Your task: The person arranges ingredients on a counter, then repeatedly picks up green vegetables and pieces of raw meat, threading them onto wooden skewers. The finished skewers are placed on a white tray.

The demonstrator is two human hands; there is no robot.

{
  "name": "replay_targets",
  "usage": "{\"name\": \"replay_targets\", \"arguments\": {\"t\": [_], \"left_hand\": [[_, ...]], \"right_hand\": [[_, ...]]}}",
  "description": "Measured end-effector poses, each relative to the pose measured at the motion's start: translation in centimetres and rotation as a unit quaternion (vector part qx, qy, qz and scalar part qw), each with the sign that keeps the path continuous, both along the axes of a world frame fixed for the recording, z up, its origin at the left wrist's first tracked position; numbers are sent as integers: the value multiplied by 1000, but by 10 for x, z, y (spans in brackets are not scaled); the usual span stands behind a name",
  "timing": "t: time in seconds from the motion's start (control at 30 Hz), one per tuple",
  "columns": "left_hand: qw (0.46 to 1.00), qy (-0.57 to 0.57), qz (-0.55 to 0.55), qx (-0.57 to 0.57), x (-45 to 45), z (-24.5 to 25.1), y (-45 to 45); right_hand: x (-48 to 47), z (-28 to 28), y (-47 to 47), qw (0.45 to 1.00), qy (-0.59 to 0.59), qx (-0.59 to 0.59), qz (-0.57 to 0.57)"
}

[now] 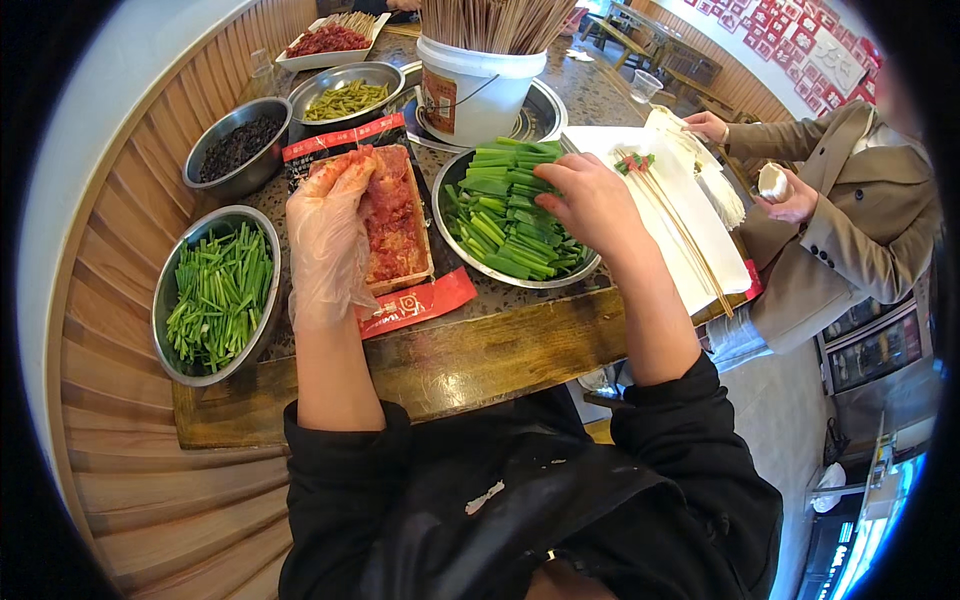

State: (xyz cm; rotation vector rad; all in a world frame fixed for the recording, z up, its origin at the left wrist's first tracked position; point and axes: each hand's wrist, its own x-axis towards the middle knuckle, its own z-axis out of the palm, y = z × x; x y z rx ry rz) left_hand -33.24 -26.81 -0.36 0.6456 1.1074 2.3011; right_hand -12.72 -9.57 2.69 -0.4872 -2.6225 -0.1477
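Note:
My left hand (328, 225), in a clear plastic glove, is over the left side of a tray of red marinated meat (395, 217); its fingertips are bunched, and whether meat is between them is unclear. My bare right hand (581, 199) reaches over a steel bowl (525, 283) of cut green scallion (510, 225), fingers at the right edge of the greens. To its right, thin wooden skewers (679, 225) lie on a white tray (637, 259); a piece of red meat with green leaf (635, 163) sits at their upper end.
Steel bowls hold cut green stalks (221, 292), dark shreds (240, 146) and green pickled pieces (349, 97). Behind stand a white bucket (480, 90) of skewers and a tray of skewered meat (330, 41). At right, a co-worker's hands (795, 202) hold pale food beside the white tray.

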Motion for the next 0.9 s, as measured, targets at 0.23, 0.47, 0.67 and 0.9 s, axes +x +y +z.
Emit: {"name": "replay_targets", "arguments": {"t": [0.23, 0.47, 0.67, 0.9], "left_hand": [[992, -93, -72, 53, 17, 13, -1], [985, -81, -144, 48, 26, 11, 2], [978, -131, -160, 36, 34, 11, 5], [960, -93, -264, -22, 39, 9, 8]], "right_hand": [[-2, -1, 5, 1000, -14, 5, 0], [-1, -5, 12, 999, 24, -27, 30], [11, 4, 20, 976, 72, -204, -24], [17, 8, 29, 911, 154, -381, -45]]}}
